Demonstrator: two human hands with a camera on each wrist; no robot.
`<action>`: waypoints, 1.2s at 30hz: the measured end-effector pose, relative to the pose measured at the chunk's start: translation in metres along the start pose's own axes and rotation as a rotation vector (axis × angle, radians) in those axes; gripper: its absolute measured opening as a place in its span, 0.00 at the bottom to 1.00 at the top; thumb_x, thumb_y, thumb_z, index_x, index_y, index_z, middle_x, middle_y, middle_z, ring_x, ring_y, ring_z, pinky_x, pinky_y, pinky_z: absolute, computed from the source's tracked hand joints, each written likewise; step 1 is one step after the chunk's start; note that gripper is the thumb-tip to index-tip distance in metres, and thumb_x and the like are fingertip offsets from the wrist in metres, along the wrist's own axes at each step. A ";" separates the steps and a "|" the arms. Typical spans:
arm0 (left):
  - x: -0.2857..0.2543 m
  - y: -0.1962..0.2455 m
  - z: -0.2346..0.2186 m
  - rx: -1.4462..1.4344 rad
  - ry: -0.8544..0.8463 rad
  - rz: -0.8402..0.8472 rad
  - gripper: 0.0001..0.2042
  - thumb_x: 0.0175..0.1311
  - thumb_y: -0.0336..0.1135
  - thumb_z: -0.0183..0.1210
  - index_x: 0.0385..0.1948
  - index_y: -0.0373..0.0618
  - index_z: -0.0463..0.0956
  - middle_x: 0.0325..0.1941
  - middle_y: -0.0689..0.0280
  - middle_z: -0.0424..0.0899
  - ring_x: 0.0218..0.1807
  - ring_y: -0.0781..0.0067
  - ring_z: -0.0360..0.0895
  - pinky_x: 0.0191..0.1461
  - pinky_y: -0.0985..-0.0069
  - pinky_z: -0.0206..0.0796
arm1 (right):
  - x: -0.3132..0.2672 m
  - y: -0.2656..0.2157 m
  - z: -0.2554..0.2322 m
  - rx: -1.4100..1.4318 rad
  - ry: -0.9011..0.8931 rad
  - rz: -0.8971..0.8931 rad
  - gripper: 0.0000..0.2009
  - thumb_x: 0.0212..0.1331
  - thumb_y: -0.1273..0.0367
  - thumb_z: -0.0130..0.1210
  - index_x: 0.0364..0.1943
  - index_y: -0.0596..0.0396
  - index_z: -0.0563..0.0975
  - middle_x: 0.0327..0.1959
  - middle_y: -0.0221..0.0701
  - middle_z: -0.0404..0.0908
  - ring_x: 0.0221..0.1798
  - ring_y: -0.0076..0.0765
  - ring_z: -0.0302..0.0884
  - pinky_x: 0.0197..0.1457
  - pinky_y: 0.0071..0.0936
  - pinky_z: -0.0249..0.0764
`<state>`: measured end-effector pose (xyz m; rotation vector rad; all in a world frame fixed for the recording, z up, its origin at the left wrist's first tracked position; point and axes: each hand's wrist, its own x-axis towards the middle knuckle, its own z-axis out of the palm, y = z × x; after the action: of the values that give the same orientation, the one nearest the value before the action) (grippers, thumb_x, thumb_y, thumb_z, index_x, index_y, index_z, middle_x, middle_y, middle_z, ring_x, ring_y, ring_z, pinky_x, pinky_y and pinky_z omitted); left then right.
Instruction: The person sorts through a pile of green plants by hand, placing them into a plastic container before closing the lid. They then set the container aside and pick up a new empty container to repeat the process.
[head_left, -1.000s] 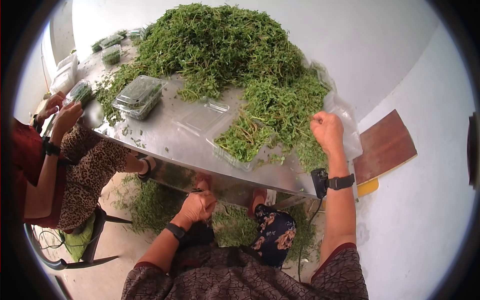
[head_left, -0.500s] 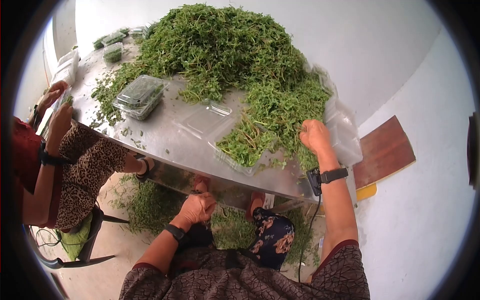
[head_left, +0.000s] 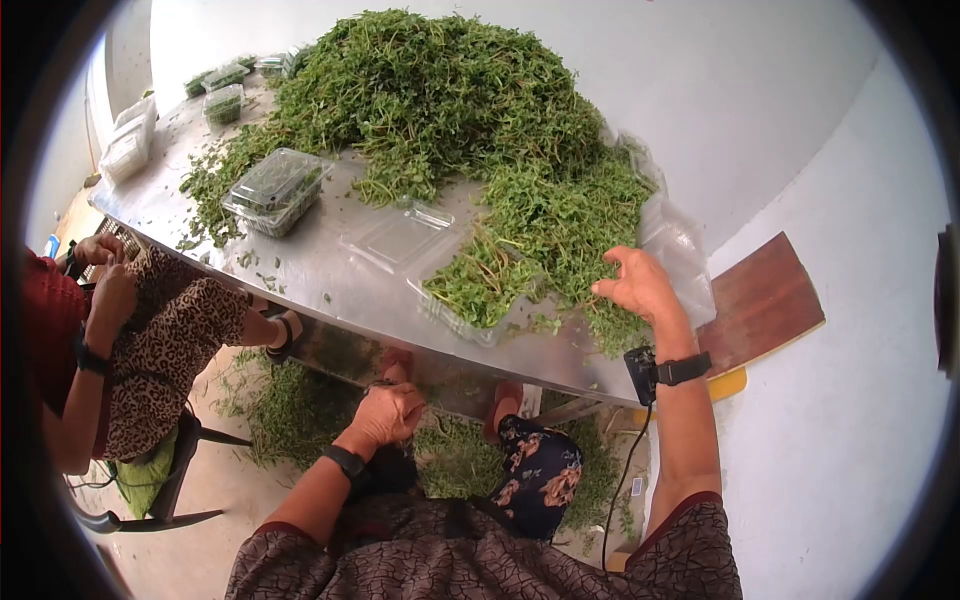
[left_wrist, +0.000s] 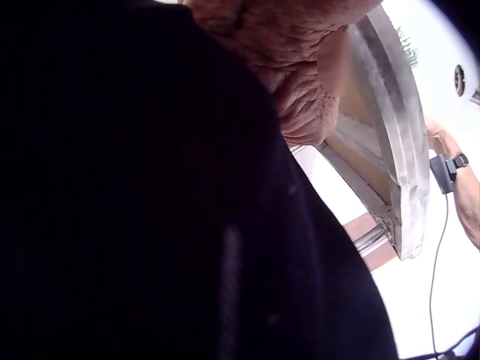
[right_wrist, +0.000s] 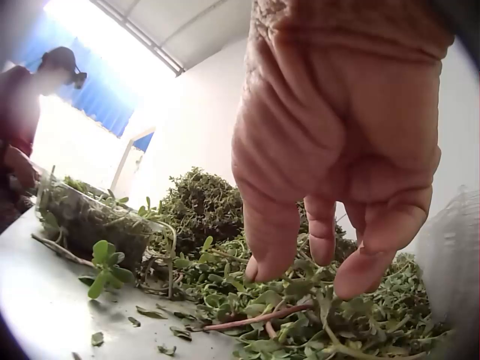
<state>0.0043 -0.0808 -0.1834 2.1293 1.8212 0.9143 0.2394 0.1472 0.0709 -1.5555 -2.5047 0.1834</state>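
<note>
My right hand [head_left: 643, 286] is over the near right edge of a heap of leafy greens [head_left: 440, 90], thumb and fingers apart. In the right wrist view its fingers [right_wrist: 271, 244] point down at fleshy-leaved green sprigs [right_wrist: 262, 319], with nothing between them. To its left lies an open clear plastic clamshell box [head_left: 470, 325], partly filled with greens, its lid [head_left: 400, 238] folded back on the metal table. My left hand [head_left: 390, 412] rests loosely curled over my lap, below the table edge; the left wrist view shows dark cloth beside it and hides its fingertips.
A closed clamshell box [head_left: 275, 190] of greens stands left of the heap, with smaller filled boxes [head_left: 223, 103] behind. Clear plastic packaging [head_left: 675, 250] lies at the right edge. Another person [head_left: 75, 350] sits at left. Cut greens [head_left: 310, 410] cover the floor below.
My right hand has come down and its curled fingers have spread apart. My left hand stays put. The other person's hands have dropped from the table edge towards the lap.
</note>
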 end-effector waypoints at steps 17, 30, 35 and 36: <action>0.000 -0.005 0.004 -0.002 0.018 0.007 0.05 0.50 0.34 0.58 0.24 0.45 0.77 0.29 0.62 0.79 0.29 0.55 0.78 0.34 0.63 0.72 | 0.018 0.013 0.017 0.097 0.139 -0.165 0.06 0.37 0.73 0.57 0.20 0.62 0.75 0.21 0.50 0.73 0.27 0.57 0.76 0.32 0.42 0.71; -0.001 -0.008 0.009 -0.042 0.056 0.025 0.05 0.49 0.35 0.58 0.23 0.45 0.76 0.27 0.63 0.77 0.29 0.55 0.77 0.34 0.63 0.71 | -0.012 -0.021 0.014 -0.102 -0.153 -0.006 0.25 0.44 0.61 0.64 0.50 0.55 0.77 0.43 0.45 0.81 0.50 0.48 0.78 0.54 0.38 0.72; 0.000 -0.005 0.006 -0.058 0.062 0.024 0.04 0.50 0.34 0.58 0.22 0.46 0.76 0.27 0.63 0.77 0.29 0.56 0.77 0.34 0.63 0.71 | -0.001 -0.010 0.035 -0.229 -0.022 -0.150 0.17 0.39 0.67 0.60 0.39 0.54 0.82 0.36 0.47 0.81 0.43 0.52 0.79 0.49 0.41 0.74; 0.000 -0.005 0.004 -0.061 0.050 0.026 0.04 0.50 0.34 0.58 0.22 0.46 0.76 0.26 0.63 0.76 0.29 0.56 0.77 0.34 0.63 0.71 | 0.000 -0.007 0.037 -0.229 -0.021 -0.163 0.17 0.39 0.67 0.60 0.39 0.54 0.82 0.36 0.47 0.81 0.43 0.52 0.79 0.49 0.41 0.74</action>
<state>0.0030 -0.0784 -0.1890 2.1163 1.7693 1.0249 0.2247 0.1440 0.0366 -1.4206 -2.7343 -0.1145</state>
